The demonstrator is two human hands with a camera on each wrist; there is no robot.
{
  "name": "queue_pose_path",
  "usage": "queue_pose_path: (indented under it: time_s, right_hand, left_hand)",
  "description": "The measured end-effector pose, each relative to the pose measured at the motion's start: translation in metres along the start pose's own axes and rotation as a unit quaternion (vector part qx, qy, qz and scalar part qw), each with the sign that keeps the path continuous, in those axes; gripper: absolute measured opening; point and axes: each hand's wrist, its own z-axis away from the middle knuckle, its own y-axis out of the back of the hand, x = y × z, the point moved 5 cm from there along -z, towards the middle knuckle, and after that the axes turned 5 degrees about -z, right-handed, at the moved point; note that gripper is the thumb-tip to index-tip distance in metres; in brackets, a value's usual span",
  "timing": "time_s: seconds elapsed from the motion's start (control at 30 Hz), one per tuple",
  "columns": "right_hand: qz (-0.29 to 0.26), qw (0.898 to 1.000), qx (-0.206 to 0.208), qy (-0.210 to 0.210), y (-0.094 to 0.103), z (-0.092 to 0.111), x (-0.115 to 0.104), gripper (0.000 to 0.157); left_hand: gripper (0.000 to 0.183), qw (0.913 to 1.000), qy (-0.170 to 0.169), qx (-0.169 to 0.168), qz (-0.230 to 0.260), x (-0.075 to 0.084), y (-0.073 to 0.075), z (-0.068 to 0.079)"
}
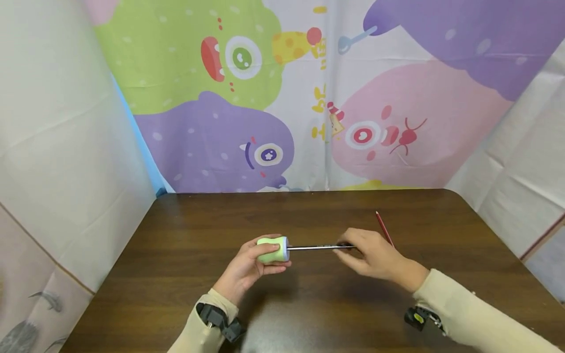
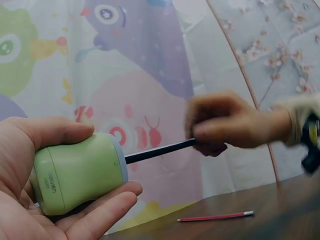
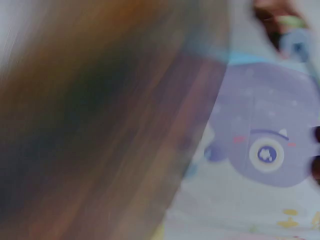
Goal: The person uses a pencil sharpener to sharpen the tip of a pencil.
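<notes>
In the head view my left hand (image 1: 245,268) grips a light green pencil sharpener (image 1: 268,251) with a pale blue end, held above the table. A dark pencil (image 1: 311,247) has one end in the sharpener's blue face and runs level to the right. My right hand (image 1: 375,255) pinches its far end between thumb and fingers. Seen from the left wrist, thumb and fingers wrap the sharpener (image 2: 82,172), and the dark pencil (image 2: 160,152) leads to the blurred right hand (image 2: 235,122). The pencil's tip is hidden inside. The right wrist view is heavily blurred.
A red pencil (image 1: 384,228) lies on the brown wooden table (image 1: 220,215), just beyond my right hand. Behind the table hangs a curtain (image 1: 309,162) with cartoon monsters. White cloth (image 1: 66,122) hangs at the left side.
</notes>
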Motion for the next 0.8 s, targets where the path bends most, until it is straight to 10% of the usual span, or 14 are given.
queue_pose_path:
  time_s: [0.1,0.2,0.37,0.53,0.67,0.73,0.8]
  right_hand:
    - [0.184,0.960,0.069,0.200,-0.002,0.003,-0.015,0.022]
    - [0.269,0.918,0.125,0.262,-0.004,0.004,-0.021,0.029]
    - [0.253,0.921,0.180,0.234,-0.005,0.002,-0.025,0.041]
    - [0.155,0.968,0.173,0.094,-0.009,0.005,-0.015,0.048]
    - [-0.009,0.986,0.094,-0.139,-0.013,0.005,0.002,0.049]
    - [-0.135,0.950,0.038,-0.277,-0.019,0.005,0.013,0.051]
    - [-0.275,0.870,-0.011,-0.409,-0.025,0.008,0.021,0.051]
  left_hand:
    - [0.029,1.0000,0.003,-0.002,0.006,-0.001,-0.001,0.000]
    - [0.030,0.9999,0.010,-0.006,0.006,-0.004,-0.004,0.000]
    - [0.035,0.9998,0.018,-0.005,0.012,-0.008,-0.009,-0.001]
    - [0.034,0.9998,0.014,0.009,0.013,-0.008,-0.009,-0.001]
    - [0.032,0.9996,0.008,0.028,0.007,-0.005,-0.006,0.000]
    - [0.032,0.9994,0.004,0.034,-0.001,-0.003,-0.005,0.000]
    - [0.031,0.9994,0.002,0.033,-0.009,-0.002,-0.004,0.000]
